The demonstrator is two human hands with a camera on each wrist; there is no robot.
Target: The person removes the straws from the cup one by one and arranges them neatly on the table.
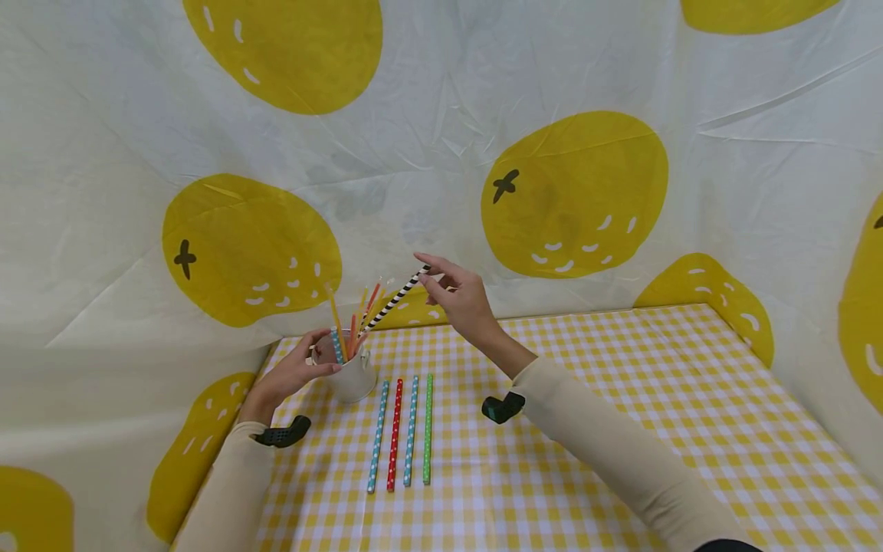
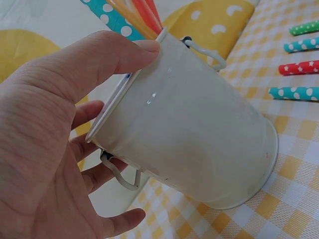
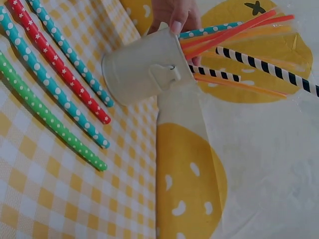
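Note:
My left hand [image 1: 297, 376] grips the small white metal bucket [image 1: 356, 383] by its rim, with the thumb on the near side [image 2: 134, 52] and the fingers around the far side. A black-and-white striped paper straw [image 1: 395, 304] is pinched by my right hand [image 1: 464, 299] near its upper end. It slants over the bucket, its lower end overlapping the mouth. Inside the bucket stand orange and red straws [image 3: 234, 35], a blue dotted straw [image 2: 114, 17] and another striped straw [image 3: 217, 73].
To the right of the bucket, several paper straws lie side by side on the table: a red one with stars [image 1: 395, 437], a green dotted one [image 1: 428, 429] and blue dotted ones [image 1: 411, 429]. The yellow checked tablecloth [image 1: 621, 399] meets a fruit-print curtain [image 1: 428, 153] behind.

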